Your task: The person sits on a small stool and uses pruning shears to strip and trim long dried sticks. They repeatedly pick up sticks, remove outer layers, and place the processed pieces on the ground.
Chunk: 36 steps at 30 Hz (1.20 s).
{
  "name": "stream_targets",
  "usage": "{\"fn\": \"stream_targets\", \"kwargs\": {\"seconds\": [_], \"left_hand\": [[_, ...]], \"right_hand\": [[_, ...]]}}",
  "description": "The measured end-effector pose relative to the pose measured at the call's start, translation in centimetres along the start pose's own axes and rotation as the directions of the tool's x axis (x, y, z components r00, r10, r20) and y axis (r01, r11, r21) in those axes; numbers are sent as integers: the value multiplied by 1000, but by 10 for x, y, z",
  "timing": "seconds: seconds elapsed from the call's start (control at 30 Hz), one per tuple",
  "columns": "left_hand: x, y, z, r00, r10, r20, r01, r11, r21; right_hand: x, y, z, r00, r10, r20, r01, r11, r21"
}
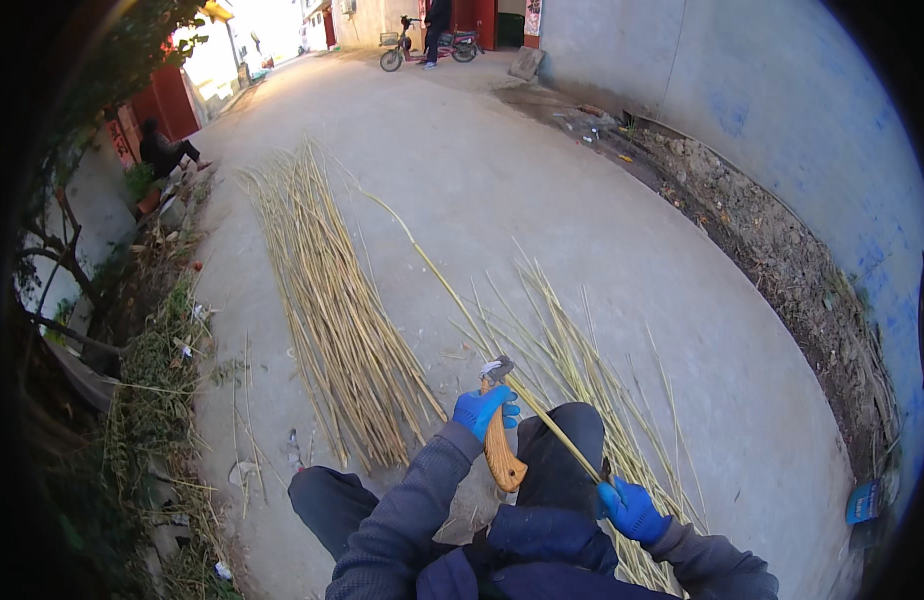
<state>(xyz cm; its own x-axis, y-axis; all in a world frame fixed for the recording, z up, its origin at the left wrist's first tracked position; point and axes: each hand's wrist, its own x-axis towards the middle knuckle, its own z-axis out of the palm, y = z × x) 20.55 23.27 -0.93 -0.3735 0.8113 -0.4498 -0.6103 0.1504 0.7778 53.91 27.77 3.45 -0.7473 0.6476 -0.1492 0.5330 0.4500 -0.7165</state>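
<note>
- Grip, left: the left hand (pixel 487 411), in a blue glove, closes around a wooden-handled tool (pixel 503 456), its metal head pointing up and away from the body.
- Grip, right: the right hand (pixel 633 510), also gloved, closes on the near end of a long stalk (pixel 559 433).
- Position: the stalk runs from the right hand across the right knee (pixel 572 428), past the tool's head, and out over the concrete. (Whether metal touches stalk, I cannot tell.)
- Risk 1: the tool skids along the stalk toward the right hand or knee. Likely cause: a hard pull over a knot, with both in line below the metal.
- Risk 2: the stalk twists or slides in the right hand. Likely cause: a smooth, thin stem against glove fabric, held only at one end.
- Risk 3: the far tip snags or drags the left heap (pixel 342 320). Likely cause: the tip reaches close beside that heap's upper end, well away from either hand.
- Risk 4: stems of the paler right pile (pixel 607 385) tangle with the held one. Likely cause: they lie loose and splayed near the right hand.
- Risk 5: the slender outer length bends or snaps if swung sideways.
</note>
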Motion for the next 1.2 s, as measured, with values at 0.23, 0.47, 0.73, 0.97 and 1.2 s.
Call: {"fn": "stream_targets", "kwargs": {"seconds": [0.23,0.47,0.73,0.97,1.2], "left_hand": [[26,35,-14,969,94,-228,-129,982,-141],[26,145,-134,901,333,-276,-343,939,15],[32,95,-201,931,297,-213,-275,953,128],[15,83,-191,971,236,-25,-199,868,455],[38,78,-207,964,267,-1,-239,866,440]], "right_hand": [[-74,21,6,981,-156,115,182,944,-274],[-187,102,-22,930,287,-228,-352,875,-333],[-174,148,-18,954,236,-184,-299,788,-538],[-158,195,7,954,271,-129,-292,740,-606],[-163,214,25,941,333,-62,-310,771,-557]]}}
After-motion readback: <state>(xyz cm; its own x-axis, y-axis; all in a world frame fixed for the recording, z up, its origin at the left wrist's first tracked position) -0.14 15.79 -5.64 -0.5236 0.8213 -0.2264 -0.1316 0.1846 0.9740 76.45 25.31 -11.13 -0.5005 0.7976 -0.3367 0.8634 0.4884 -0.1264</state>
